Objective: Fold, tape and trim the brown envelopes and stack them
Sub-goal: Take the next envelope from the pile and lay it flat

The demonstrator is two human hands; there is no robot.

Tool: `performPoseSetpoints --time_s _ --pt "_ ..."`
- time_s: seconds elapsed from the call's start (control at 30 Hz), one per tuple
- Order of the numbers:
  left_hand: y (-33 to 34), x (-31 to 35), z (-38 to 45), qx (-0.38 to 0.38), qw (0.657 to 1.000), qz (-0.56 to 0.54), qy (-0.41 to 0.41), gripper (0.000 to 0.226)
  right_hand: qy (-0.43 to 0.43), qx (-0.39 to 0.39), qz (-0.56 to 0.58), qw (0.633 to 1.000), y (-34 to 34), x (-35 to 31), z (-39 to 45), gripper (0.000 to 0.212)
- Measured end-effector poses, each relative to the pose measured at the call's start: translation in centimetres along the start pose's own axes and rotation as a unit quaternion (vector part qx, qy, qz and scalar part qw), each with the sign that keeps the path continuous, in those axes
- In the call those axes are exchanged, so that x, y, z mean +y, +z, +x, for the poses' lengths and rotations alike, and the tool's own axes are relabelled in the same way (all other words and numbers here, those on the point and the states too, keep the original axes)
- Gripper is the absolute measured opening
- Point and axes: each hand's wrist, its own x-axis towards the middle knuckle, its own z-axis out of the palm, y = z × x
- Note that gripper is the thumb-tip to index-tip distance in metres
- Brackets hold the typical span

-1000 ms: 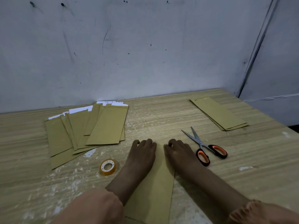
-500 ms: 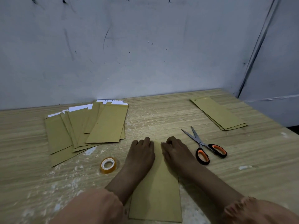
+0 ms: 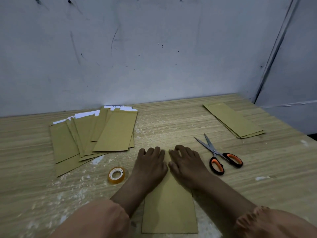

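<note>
Brown envelope (image 3: 169,208) lies flat on the desk (image 3: 257,177), long axis running straight away from the person, far end under both hands. Left hand (image 3: 150,164) and right hand (image 3: 186,166) press side by side, fingers released, flat, grasping nothing. Tape roll (image 3: 116,175) nearer the left, scissors (image 3: 217,155) nearer the right. Likely creasing the far-end fold.

Left hand (image 3: 151,164) and right hand (image 3: 186,164) side by side, palms down, fingers bent.
</note>
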Motion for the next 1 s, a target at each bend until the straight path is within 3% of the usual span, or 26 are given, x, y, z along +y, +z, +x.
performPoseSetpoints --time_s 0.07,0.17,0.3,0.5,0.6,0.73,0.83,0.9,1.0 --pt "-0.2 -0.1 -0.3 -0.022 1.0 -0.017 -0.001 0.064 0.003 0.001 0.007 1.0 0.1 -0.3 -0.3 0.072" --pt "0.1 -0.3 -0.6 -0.041 0.999 0.001 0.008 0.052 0.0 -0.004 0.003 1.0 0.1 -0.1 -0.2 0.057" --pt "0.3 -0.3 -0.6 -0.024 1.0 -0.008 0.008 0.051 0.0 -0.03 0.023 0.999 0.0 -0.1 -0.8 0.06" --pt "0.5 -0.3 -0.6 -0.017 0.999 0.023 0.017 0.051 0.002 -0.014 0.022 1.0 0.5 0.1 -0.4 0.098" --pt "0.2 -0.2 -0.5 -0.021 1.0 0.018 0.012 0.053 0.011 -0.008 0.023 1.0 0.7 0.0 -0.1 0.1" --pt "-0.6 0.1 -0.7 -0.068 0.998 0.004 0.0 0.078 0.001 -0.004 0.025 1.0 0.3 -0.2 -0.1 0.079" --pt "-0.6 -0.5 -1.1 -0.037 0.999 -0.027 -0.013 0.055 -0.002 -0.015 0.04 0.999 -0.2 -0.4 0.0 0.058" --pt "-1.9 -1.1 -2.0 0.006 0.999 -0.027 -0.037 0.053 -0.009 -0.017 0.046 0.999 -0.4 -0.6 0.3 0.055" --pt "-2.1 -2.8 -4.1 0.106 0.992 -0.015 -0.07 0.038 -0.015 -0.005 0.052 0.999 -0.5 -0.9 0.8 0.047"
